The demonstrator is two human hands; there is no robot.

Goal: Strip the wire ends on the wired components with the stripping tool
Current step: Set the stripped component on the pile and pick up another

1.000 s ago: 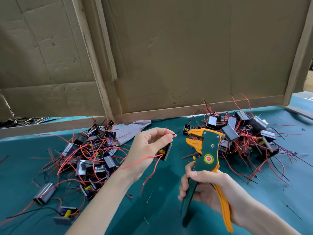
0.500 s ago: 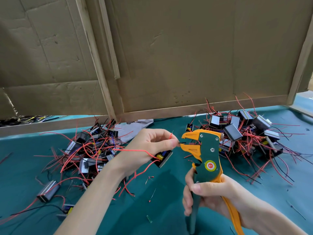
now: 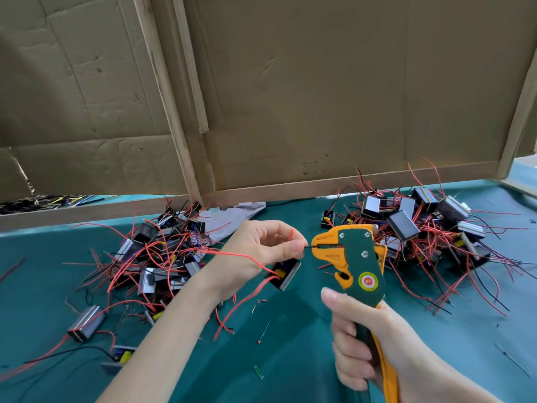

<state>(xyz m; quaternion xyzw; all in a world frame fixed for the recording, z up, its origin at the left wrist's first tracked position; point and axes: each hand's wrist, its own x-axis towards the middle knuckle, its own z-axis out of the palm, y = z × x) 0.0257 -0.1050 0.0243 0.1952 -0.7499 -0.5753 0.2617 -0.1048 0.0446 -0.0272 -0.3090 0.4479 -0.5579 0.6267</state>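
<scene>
— Where is the wire sitting right now?

— The black wire end [image 3: 308, 247] is poking into the front jaws of the stripping tool [image 3: 353, 257]. The left grip [image 3: 261, 248] is pinching it just short of the jaws. Its component [image 3: 286, 273] is hanging below those fingers, and red leads are trailing across the wrist.

— And the tool?

— The right grip [image 3: 366, 338] is clenching round both handles. I cannot tell how far they are being squeezed.

— So which step is going on?

— I am judging it as feeding the end in, ready for the strip. The next move is calling for a firm squeeze, with the left grip keeping the wire straight and steady.

— Is anything getting in the way?

— A red lead [image 3: 291, 234] is sticking up beside the black one and could be straying into the jaws. A left pile [image 3: 157, 257] of components is lying on the worktop [image 3: 290, 359], and a right pile [image 3: 430, 228] is lying close behind the tool head. Wire scraps [image 3: 263, 330] are lying under the hands, and a cardboard wall [image 3: 319, 97] is standing behind.
</scene>
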